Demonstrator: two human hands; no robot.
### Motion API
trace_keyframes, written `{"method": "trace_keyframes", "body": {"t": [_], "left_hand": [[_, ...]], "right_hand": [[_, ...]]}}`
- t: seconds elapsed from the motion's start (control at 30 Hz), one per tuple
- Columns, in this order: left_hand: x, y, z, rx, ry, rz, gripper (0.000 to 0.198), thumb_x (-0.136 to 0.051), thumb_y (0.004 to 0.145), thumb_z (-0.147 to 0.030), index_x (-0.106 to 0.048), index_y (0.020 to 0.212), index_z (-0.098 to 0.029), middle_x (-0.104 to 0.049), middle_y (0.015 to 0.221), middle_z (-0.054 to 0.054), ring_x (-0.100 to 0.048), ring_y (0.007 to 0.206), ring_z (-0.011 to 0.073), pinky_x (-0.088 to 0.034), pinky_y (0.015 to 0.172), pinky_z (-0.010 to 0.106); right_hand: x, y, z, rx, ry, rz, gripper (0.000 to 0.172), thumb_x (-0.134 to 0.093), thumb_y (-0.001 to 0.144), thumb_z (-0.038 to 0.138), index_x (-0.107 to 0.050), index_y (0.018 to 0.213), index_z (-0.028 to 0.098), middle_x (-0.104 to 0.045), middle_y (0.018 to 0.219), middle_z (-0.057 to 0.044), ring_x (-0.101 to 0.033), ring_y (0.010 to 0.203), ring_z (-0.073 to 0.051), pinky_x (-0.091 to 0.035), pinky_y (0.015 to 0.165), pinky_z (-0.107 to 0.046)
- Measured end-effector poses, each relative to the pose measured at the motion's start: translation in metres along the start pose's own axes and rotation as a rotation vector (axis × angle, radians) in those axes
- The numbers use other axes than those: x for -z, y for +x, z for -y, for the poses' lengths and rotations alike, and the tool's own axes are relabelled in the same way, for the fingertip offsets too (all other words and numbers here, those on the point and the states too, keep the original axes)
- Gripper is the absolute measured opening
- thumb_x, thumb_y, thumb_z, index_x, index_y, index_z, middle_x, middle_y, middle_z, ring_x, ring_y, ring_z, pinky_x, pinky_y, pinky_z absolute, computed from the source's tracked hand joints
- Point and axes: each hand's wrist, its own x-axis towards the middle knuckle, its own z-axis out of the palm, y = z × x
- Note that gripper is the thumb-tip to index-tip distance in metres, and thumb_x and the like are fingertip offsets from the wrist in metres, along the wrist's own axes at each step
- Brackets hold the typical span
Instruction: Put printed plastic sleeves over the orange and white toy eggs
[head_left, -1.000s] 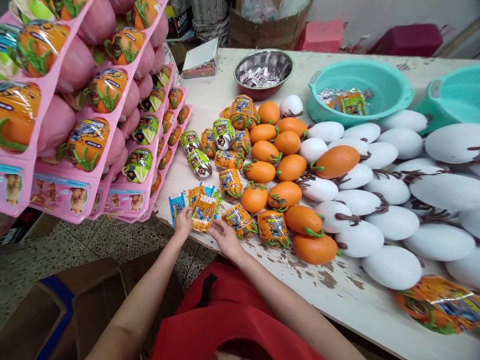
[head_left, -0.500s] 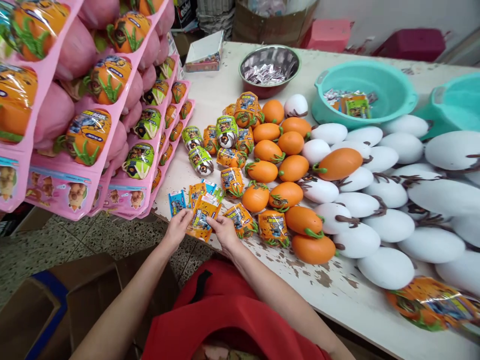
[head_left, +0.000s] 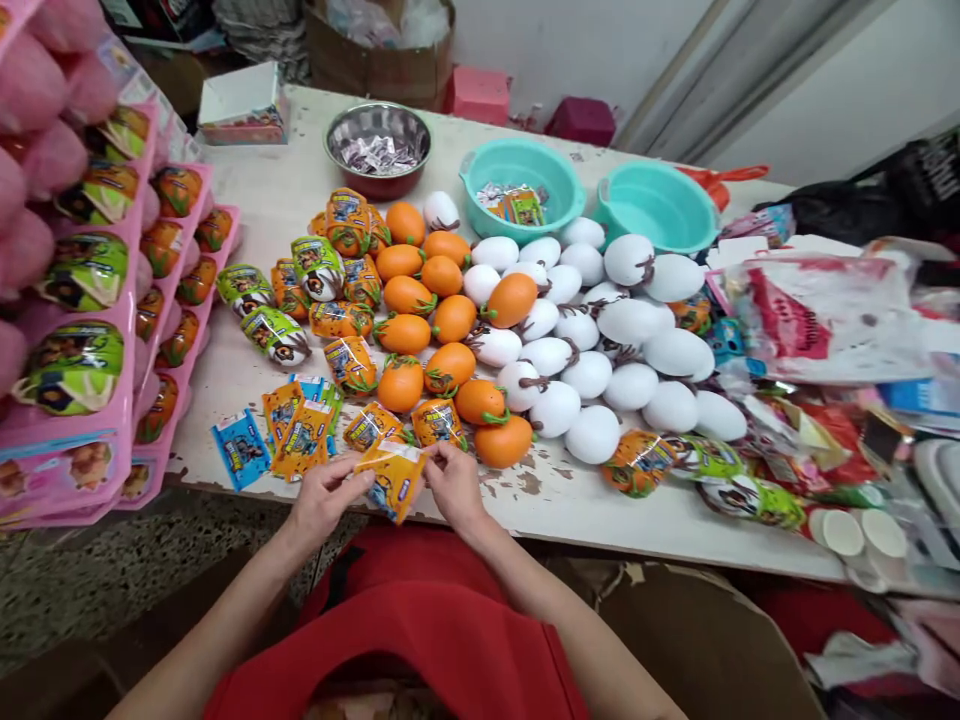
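Observation:
Both my hands pinch one orange printed wrapper (head_left: pixel 394 480) just above the near edge of the white table (head_left: pixel 285 195). My left hand (head_left: pixel 322 497) grips its left end and my right hand (head_left: pixel 452 482) its right end. A small stack of flat orange and blue wrappers (head_left: pixel 296 435) lies on the table just left of my hands. Beyond them sit wrapped eggs (head_left: pixel 352 362), bare orange eggs (head_left: pixel 401 385) and a large group of white eggs (head_left: pixel 592 432).
Pink display trays (head_left: pixel 112 330) filled with wrapped eggs stand at the left. A steel bowl (head_left: pixel 379 150) and two teal basins (head_left: pixel 521 185) sit at the far side. Bags and packaging clutter (head_left: pixel 825 320) cover the right end. A cardboard box (head_left: pixel 705 650) is below the table.
The view has pulled back and swung right, revealing the table's right end. My hands lifted one orange wrapper off the stack and drew it toward me.

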Motion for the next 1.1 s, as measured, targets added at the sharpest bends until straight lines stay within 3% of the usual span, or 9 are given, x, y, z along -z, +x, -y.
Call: {"method": "trace_keyframes", "body": {"t": [0.13,0.23,0.33,0.47,0.6,0.73,0.87,1.0,1.1], "left_hand": [[-0.040,0.007,-0.018,0.071,-0.415,0.041,0.024,-0.072,0.075,-0.038,-0.072,0.080,-0.015,-0.069,0.078,0.003,-0.059,0.071,0.0147,-0.047,0.068,0.024],[-0.050,0.022,-0.021,0.095,-0.521,-0.047,0.031,-0.077,0.071,-0.036,-0.072,0.093,-0.015,-0.072,0.088,0.005,-0.063,0.077,0.0157,-0.049,0.073,0.025],[-0.046,0.033,-0.012,0.092,-0.494,-0.113,0.036,-0.080,0.067,-0.036,-0.072,0.095,-0.014,-0.073,0.091,0.006,-0.065,0.084,0.0172,-0.049,0.078,0.025],[-0.041,0.038,0.007,0.139,-0.476,-0.214,0.044,-0.083,0.062,-0.038,-0.072,0.097,-0.014,-0.074,0.095,0.006,-0.066,0.088,0.0181,-0.049,0.081,0.026],[-0.044,0.038,0.020,0.213,-0.507,-0.268,0.045,-0.086,0.057,-0.035,-0.073,0.094,-0.014,-0.074,0.094,0.006,-0.067,0.087,0.0180,-0.050,0.079,0.025],[-0.042,0.039,0.020,0.255,-0.524,-0.263,0.041,-0.087,0.056,-0.032,-0.073,0.092,-0.016,-0.075,0.090,0.004,-0.068,0.087,0.0163,-0.051,0.077,0.021],[-0.040,0.036,-0.004,0.244,-0.537,-0.128,0.037,-0.084,0.062,-0.030,-0.073,0.094,-0.016,-0.075,0.095,0.005,-0.068,0.087,0.0170,-0.052,0.078,0.023],[-0.054,0.032,-0.046,0.208,-0.545,0.098,0.032,-0.080,0.068,-0.028,-0.074,0.098,-0.016,-0.074,0.101,0.007,-0.068,0.089,0.0178,-0.051,0.082,0.025],[-0.067,0.036,-0.066,0.214,-0.475,0.247,0.036,-0.078,0.070,-0.031,-0.073,0.102,-0.015,-0.074,0.100,0.009,-0.068,0.086,0.0205,-0.051,0.080,0.029]], "right_hand": [[0.046,-0.013,-0.005,0.158,-0.143,0.076,0.011,-0.062,0.078,0.029,-0.066,0.072,0.020,-0.063,0.068,-0.002,-0.055,0.064,-0.016,-0.045,0.064,-0.027],[0.082,0.002,0.002,0.465,-0.519,-0.023,0.027,-0.060,0.086,0.032,-0.066,0.108,0.019,-0.065,0.106,-0.011,-0.058,0.097,-0.025,-0.047,0.085,-0.037],[0.102,0.037,0.016,0.645,-1.023,-0.036,0.041,-0.056,0.086,0.018,-0.055,0.127,0.015,-0.046,0.139,-0.017,-0.033,0.131,-0.035,-0.028,0.107,-0.051],[0.088,0.079,0.032,0.513,-1.394,0.140,0.038,-0.040,0.087,0.005,-0.056,0.122,0.007,-0.052,0.128,-0.023,-0.039,0.125,-0.037,-0.020,0.107,-0.059],[0.068,0.096,0.042,0.389,-1.426,0.163,0.031,-0.040,0.087,0.006,-0.060,0.111,0.006,-0.057,0.114,-0.025,-0.049,0.110,-0.037,-0.034,0.093,-0.058],[0.086,0.089,0.061,0.325,-1.386,0.119,0.033,-0.058,0.081,0.015,-0.057,0.114,0.010,-0.057,0.114,-0.021,-0.052,0.105,-0.034,-0.043,0.086,-0.048],[0.130,0.055,0.074,0.210,-0.804,0.078,0.067,-0.073,0.067,0.044,-0.049,0.124,0.017,-0.053,0.123,-0.015,-0.054,0.106,-0.029,-0.047,0.088,-0.043],[0.147,0.012,0.049,-0.296,0.483,0.304,0.057,-0.059,0.076,0.054,-0.049,0.121,0.022,-0.065,0.108,-0.009,-0.065,0.094,-0.027,-0.054,0.079,-0.044],[0.136,-0.012,0.021,-0.546,0.826,0.320,0.051,-0.063,0.074,0.050,-0.051,0.115,0.021,-0.069,0.096,-0.008,-0.068,0.081,-0.026,-0.055,0.071,-0.047]]}}
